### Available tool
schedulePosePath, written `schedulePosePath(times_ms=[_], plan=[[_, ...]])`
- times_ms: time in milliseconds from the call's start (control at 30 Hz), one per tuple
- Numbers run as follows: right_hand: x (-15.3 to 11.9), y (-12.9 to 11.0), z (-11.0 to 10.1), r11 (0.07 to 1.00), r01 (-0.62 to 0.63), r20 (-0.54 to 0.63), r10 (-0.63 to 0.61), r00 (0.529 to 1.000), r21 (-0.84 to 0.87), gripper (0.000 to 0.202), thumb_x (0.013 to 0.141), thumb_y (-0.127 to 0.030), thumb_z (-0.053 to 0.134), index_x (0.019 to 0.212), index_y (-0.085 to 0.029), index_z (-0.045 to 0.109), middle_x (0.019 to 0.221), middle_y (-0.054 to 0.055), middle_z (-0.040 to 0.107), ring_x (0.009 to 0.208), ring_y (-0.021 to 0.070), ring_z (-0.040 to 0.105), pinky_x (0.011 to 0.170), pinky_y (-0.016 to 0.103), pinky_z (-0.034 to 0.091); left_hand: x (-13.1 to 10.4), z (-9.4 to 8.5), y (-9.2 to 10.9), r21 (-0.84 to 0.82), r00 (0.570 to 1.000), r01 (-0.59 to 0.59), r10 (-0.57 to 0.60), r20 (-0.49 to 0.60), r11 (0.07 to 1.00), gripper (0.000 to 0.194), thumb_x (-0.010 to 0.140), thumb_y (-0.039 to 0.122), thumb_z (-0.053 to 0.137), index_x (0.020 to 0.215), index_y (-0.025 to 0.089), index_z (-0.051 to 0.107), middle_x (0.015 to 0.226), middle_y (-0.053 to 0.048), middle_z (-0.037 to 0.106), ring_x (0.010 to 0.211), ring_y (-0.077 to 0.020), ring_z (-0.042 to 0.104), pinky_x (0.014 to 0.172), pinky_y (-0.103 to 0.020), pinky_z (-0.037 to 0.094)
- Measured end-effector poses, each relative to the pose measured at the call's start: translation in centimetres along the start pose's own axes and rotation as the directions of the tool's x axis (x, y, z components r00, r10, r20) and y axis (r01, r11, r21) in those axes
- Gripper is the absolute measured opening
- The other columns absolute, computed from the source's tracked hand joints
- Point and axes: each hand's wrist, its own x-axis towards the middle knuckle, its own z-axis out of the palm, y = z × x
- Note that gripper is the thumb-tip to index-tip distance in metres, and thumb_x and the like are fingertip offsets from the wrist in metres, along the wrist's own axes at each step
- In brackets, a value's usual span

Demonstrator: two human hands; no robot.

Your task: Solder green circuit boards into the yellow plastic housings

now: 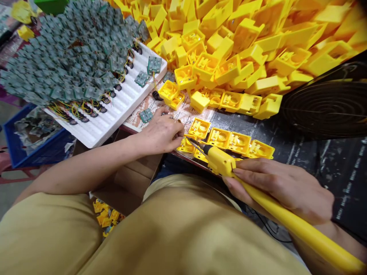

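My right hand is wrapped round a yellow soldering iron with a thick yellow tube running back from it. Its thin metal tip reaches into a small open yellow housing at the table's front edge. Beside that housing, my left hand has its fingers pinched together; what they hold is hidden. Several more open yellow housings lie in two rows, with metal parts inside. Just behind my left hand lies a small green circuit board.
A white ribbed foam tray at left carries many circuit boards with wires and round black parts. Yellow housings are heaped along the back. A dark round-grilled fan stands right. Below left are a blue crate and a cardboard box.
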Motion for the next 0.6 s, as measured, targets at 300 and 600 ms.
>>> schedulePosePath(times_ms=[300,600], plan=[[0.2,-0.4,0.2,0.994,0.109,-0.032,-0.109,0.994,-0.002,0.015,0.087,-0.016,0.074,0.093,-0.017,0.061,0.076,0.002,0.069,0.065,0.0113,0.067,0.061,0.021,0.057,0.3,0.2,-0.2,0.005,1.0,-0.023,0.023,0.005,1.0,0.017,0.079,0.022,0.053,0.075,0.019,0.069,0.074,-0.004,0.074,0.077,-0.0198,0.065,0.103,-0.047,0.033],[-1.7,-0.1,-1.5,0.987,-0.16,0.01,0.16,0.987,-0.001,0.003,0.097,-0.022,0.06,0.094,-0.021,0.06,0.078,0.0,0.068,0.065,0.0107,0.067,0.061,0.02,0.054,0.5,0.0,-0.1,-0.012,0.999,-0.016,0.016,0.045,1.0,0.018,0.079,0.022,0.053,0.072,0.018,0.069,0.072,-0.003,0.073,0.077,-0.0196,0.064,0.106,-0.046,0.033]])
